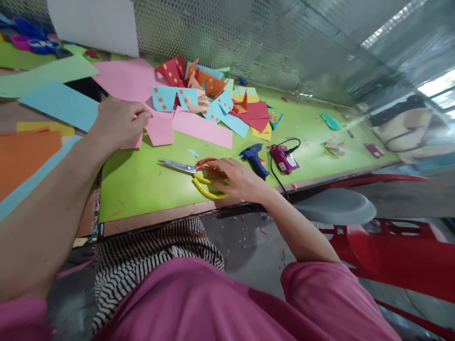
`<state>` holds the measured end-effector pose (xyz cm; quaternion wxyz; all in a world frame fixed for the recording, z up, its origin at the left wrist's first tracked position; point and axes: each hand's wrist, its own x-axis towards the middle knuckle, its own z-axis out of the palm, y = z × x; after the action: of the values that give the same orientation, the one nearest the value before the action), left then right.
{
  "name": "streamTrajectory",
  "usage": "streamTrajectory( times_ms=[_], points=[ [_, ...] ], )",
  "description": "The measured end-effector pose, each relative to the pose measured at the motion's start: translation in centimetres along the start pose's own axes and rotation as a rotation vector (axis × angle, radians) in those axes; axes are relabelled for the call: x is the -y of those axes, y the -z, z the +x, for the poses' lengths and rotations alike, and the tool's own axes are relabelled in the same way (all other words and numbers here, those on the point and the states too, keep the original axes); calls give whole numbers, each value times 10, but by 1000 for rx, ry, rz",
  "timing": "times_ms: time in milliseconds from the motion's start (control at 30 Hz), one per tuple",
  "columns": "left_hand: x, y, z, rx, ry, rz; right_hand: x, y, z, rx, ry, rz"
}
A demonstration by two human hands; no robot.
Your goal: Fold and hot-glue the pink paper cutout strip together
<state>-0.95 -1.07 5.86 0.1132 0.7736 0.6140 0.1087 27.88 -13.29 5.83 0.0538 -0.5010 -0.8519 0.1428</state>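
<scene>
Scissors (197, 174) with red and yellow handles are laid on the green table (142, 184), near its front edge, blades closed and pointed toward nine o'clock. The handles are covered by the fingers of the right hand (241, 180), which are curled loosely over the loops; whether they are threaded through cannot be told. At ten o'clock from the scissors a pink paper piece (158, 129) is pinched at its left edge by the left hand (119, 123), thumb and fingers pressed together on it. At two o'clock from the scissors a blue glue gun (254, 158) is seen just beside the right hand, with a magenta device (284, 158) and its black cable beyond. At twelve o'clock a heap of cut coloured paper (209, 94) is piled. Large coloured sheets (60, 104) are spread at nine o'clock.
</scene>
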Motion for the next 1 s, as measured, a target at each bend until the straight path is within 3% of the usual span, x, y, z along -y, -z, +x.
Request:
streamTrajectory(
  times_ms=[233, 433, 500, 567, 633, 733, 800, 933, 1000],
  points=[
    [0, 2, 0, 47, 41, 23, 9, 3, 6, 148, -90, -52],
    [-2, 10, -4, 121, 14, -7, 7, 7, 4, 168, -59, -16],
    [-2, 10, -4, 130, 26, 1, 0, 14, 0, 121, -37, -13],
    [-1, 7, -3, 128, 66, 30, -12, 23, -6, -17, -171, -137],
    [1, 4, 0, 124, 52, 59, -25, 29, -15, -71, -454, -340],
    [3, 2, 1, 122, 37, 39, -42, 31, -25, 102, -754, -467],
    [4, 3, 1, 118, 35, 0, -49, 30, -25, 97, -771, -450],
    [6, 7, 0, 126, 13, -52, -53, 32, -11, -114, -701, -348],
    [7, 7, 1, 133, 14, -53, -51, 34, -4, -105, -672, -342]
  ],
)
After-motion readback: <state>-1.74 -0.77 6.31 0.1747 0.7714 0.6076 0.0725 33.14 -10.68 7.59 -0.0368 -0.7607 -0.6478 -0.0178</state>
